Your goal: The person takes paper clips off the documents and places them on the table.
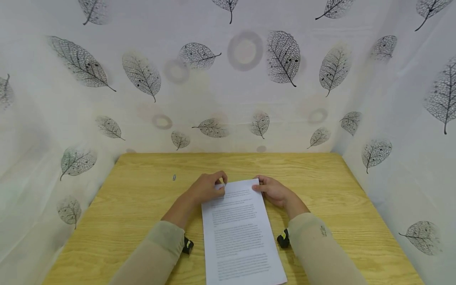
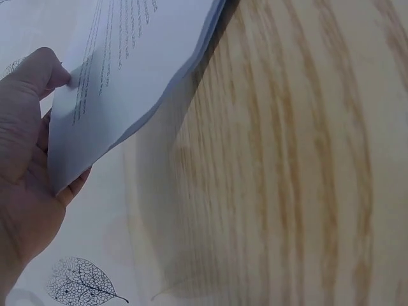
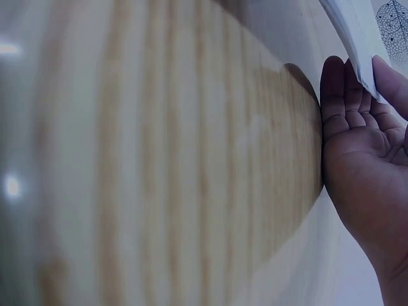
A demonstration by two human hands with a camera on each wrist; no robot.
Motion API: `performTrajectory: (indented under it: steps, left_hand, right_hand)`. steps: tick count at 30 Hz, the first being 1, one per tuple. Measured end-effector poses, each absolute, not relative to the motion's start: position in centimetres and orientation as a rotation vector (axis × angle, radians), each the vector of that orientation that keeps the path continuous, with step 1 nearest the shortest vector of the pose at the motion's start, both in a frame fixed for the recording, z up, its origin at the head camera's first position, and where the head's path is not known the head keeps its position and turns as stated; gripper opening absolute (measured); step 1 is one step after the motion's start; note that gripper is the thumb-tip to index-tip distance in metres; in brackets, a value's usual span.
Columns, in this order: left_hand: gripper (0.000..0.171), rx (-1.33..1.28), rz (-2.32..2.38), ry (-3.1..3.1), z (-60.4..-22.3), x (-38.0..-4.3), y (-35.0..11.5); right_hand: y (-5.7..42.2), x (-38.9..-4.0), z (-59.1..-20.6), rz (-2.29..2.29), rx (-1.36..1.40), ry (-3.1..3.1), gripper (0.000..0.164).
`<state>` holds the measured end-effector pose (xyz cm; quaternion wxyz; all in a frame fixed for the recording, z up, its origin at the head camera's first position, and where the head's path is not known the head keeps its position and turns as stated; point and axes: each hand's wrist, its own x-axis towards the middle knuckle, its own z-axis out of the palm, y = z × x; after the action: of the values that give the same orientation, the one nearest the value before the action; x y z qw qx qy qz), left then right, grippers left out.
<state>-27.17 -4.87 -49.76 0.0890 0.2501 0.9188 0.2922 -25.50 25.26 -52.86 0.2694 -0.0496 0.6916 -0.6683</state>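
Note:
A stack of printed sheets (image 1: 236, 233) lies lengthwise in the head view, its far end raised between both hands. At its far left corner, my left hand (image 1: 210, 186) grips the sheets, thumb and index finger bent together at the top edge. A tiny dark sliver shows at those fingertips; I cannot tell what it is. In the left wrist view the left hand's other fingers (image 2: 78, 185) pass behind the sheets (image 2: 127, 83). My right hand (image 1: 274, 190) pinches the far right corner, thumb on the printed face and fingers behind, as the right wrist view also shows.
A small paper clip (image 1: 174, 177) lies on the wooden table (image 1: 142, 221), left of the left hand. Leaf-patterned white cloth (image 1: 246, 95) closes off the back and both sides. A black wrist device (image 1: 283, 239) sits at the right cuff, another (image 1: 187, 245) at the left.

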Motion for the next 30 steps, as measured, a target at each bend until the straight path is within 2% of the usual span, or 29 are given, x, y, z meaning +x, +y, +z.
performTrajectory:
  steps: [12,30]
  left_hand:
    - [0.023,0.627,0.879,2.727,-50.0,-27.5,-5.6]
    - [0.022,0.635,0.938,2.636,-49.7,-27.5,-6.9]
  right_hand:
    - [25.4,-25.8,-53.4,-1.811,-0.145,1.852,0.004]
    - [25.4,-25.9,-53.5,-1.804,-0.130,1.864,0.004]
